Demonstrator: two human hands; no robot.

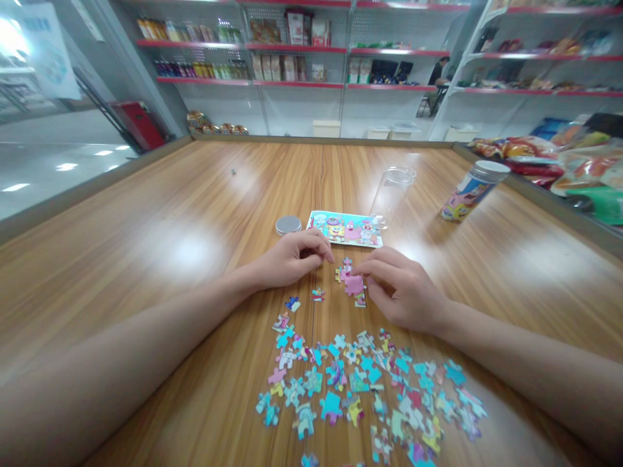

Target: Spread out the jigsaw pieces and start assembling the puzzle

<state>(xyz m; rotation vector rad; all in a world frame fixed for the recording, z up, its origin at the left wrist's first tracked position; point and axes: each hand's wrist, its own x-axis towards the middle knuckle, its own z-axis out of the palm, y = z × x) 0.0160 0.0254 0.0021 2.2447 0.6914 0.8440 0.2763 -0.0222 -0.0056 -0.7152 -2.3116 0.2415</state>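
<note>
A small cluster of joined pink puzzle pieces [351,283] lies on the wooden table [146,259] between my hands. My right hand [399,288] rests beside it with fingers curled, fingertips pinching the cluster's right edge. My left hand [292,258] lies just left of it, fingers bent, fingertips touching the table near the cluster's top left; nothing shows inside it. Several loose puzzle pieces [360,389] are spread in front of me. Two single pieces [293,303] [318,294] lie apart under my left hand.
A cartoon reference picture [346,228] lies beyond my hands, with a round metal lid [288,225] to its left. An empty clear jar [392,191] and a printed jar with a white lid [474,189] stand further back right. Snack bags [559,159] line the right edge; shop shelves behind.
</note>
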